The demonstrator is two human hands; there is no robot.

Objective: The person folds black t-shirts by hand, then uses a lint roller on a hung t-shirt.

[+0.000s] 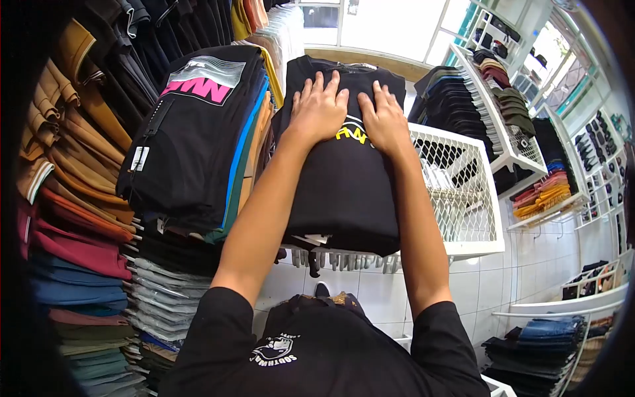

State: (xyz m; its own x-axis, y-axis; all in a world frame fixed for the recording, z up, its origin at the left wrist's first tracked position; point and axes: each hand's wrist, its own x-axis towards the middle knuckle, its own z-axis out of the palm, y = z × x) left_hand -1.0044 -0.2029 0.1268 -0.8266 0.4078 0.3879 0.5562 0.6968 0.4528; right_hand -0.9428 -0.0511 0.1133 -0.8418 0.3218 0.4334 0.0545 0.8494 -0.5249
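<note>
A folded black T-shirt (344, 192) with a yellow and white print lies on top of a stack in front of me. Both palms rest flat on its far half, close to the collar. My left hand (321, 109) presses on the cloth left of the print, fingers stretched and apart. Just right of the print, my right hand (385, 119) also lies with its fingers extended. The hands partly cover the print. Nothing is gripped in either one. A white tag (316, 239) sticks out at the shirt's near edge.
Left of the shirt stands a pile of folded garments (178, 165), topped by a black one with pink lettering. A white wire-mesh rack (486, 192) is on the right. Hanging and folded clothes (86, 251) fill the left side; more shelves (509, 145) stand at the right.
</note>
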